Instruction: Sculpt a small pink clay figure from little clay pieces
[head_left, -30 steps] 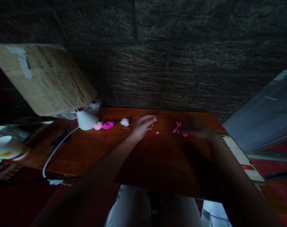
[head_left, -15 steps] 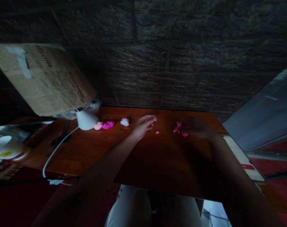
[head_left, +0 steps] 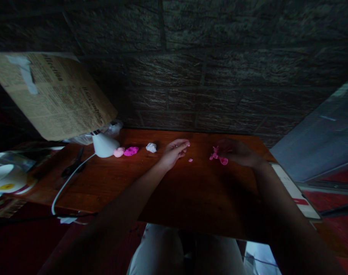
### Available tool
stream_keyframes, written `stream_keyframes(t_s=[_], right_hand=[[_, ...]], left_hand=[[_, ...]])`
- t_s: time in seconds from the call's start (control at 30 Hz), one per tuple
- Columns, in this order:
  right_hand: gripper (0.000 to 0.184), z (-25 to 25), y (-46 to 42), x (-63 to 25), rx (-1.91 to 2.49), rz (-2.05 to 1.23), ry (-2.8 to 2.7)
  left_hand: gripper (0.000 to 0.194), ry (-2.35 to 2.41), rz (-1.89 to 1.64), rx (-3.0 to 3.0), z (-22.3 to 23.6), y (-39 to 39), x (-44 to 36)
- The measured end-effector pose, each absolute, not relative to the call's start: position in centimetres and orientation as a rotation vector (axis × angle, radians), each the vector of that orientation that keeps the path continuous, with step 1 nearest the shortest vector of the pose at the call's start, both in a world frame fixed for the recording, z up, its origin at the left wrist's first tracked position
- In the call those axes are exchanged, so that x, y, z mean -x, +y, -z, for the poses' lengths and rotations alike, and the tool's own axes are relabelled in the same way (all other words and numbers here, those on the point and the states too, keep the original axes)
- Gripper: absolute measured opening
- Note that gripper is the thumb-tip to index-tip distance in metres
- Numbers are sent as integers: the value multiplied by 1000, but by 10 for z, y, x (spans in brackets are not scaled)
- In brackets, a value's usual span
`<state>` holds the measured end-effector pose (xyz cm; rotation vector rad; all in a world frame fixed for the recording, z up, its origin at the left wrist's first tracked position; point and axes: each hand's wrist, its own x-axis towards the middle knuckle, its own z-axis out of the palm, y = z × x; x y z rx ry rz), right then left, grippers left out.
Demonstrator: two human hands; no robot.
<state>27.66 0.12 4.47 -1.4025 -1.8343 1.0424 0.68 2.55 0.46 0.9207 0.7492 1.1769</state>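
Observation:
My left hand (head_left: 175, 151) rests on the wooden table (head_left: 174, 191), fingers curled loosely with nothing visible in them. A tiny pink clay bit (head_left: 190, 160) lies just right of it. My right hand (head_left: 237, 152) hovers at the far right of the table, its fingers bent over a cluster of pink clay pieces (head_left: 218, 156); in the dim light I cannot make out whether it grips one. Further left lie a white clay lump (head_left: 151, 147), a magenta lump (head_left: 131, 151) and a pale pink lump (head_left: 119, 152).
A white lamp base (head_left: 105, 145) with a white cable (head_left: 65, 183) stands at the back left, scissors (head_left: 73, 165) beside it. A newspaper sheet (head_left: 53, 95) hangs above. A plate (head_left: 7, 181) sits at far left, a dark brick wall behind.
My right hand has lifted slightly and shifted over the pink pieces, which moved a little. The left hand has stayed where it was.

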Motion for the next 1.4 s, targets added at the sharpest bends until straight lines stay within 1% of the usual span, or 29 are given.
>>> stream_keyframes(t_s=[0.1,0.27,0.57,0.7,0.83,0.93,1.13,1.4], right_hand=[[46,-44,2,-276,1338,-1083,-1743],[40,-48,0,-274,1245,-1112,-1561],[33,-63,-11,-283,1329,-924,-1428],[31,-59,-9,-293,1396,-860,-1473],[33,-54,-10,-301,1431,-956,-1539],[34,-51,-12,-304,1464,-948,-1592],[27,-47,-11,-305,1500,-904,-1735],[33,-44,-10,-305,1513,-997,-1758]], left_hand=[[27,745,-1180,-922,-4,26,-6],[27,758,-1174,-937,-4,25,-6],[26,745,-1143,-924,-2,27,-6],[31,697,-1099,-914,-2,26,-8],[33,657,-1053,-905,-2,25,-11],[32,652,-1032,-912,-1,24,-11],[26,672,-1040,-932,-1,24,-9],[27,690,-1044,-951,0,25,-9]])
